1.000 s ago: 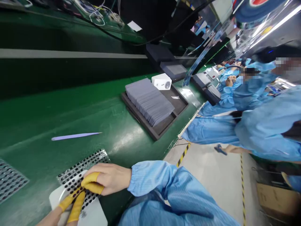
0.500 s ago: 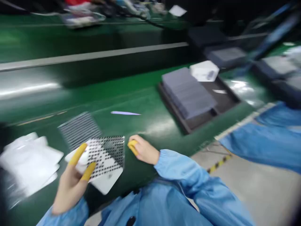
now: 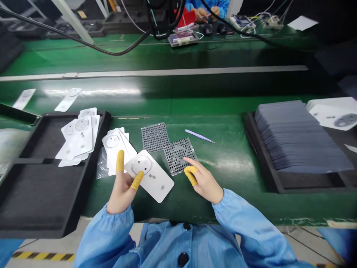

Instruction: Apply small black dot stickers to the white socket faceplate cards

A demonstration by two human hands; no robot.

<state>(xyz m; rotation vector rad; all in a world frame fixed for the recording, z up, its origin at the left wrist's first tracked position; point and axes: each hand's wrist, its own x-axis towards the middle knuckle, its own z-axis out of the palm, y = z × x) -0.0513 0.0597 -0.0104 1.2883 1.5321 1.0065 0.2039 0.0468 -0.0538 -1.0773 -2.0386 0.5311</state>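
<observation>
My left hand (image 3: 126, 186), with yellow finger cots on thumb and a finger, grips a white phone back cover (image 3: 158, 182). The cover is tilted and shows a round camera ring and small printed marks. At the right edge of a clear sheet of small black dots (image 3: 180, 154) is my right hand (image 3: 203, 180). One of its fingers reaches over the sheet; a yellow-cotted finger curls below it, apart. A second dotted sheet (image 3: 154, 137) lies just behind. Purple tweezers (image 3: 199, 136) rest on the green table.
Left of my hand, more white covers (image 3: 114, 143) lie stacked on plastic film. A black tray (image 3: 41, 201) at left holds several covers. Another black tray (image 3: 258, 149) at right bears a grey stack (image 3: 295, 137). A cable (image 3: 119, 52) hangs across the back; a co-worker's hands (image 3: 208, 14) are beyond.
My view has swung left, bringing the left tray into sight. The dotted sheet that overlapped the cover at my left hand now lies by my right hand. The right fist has loosened.
</observation>
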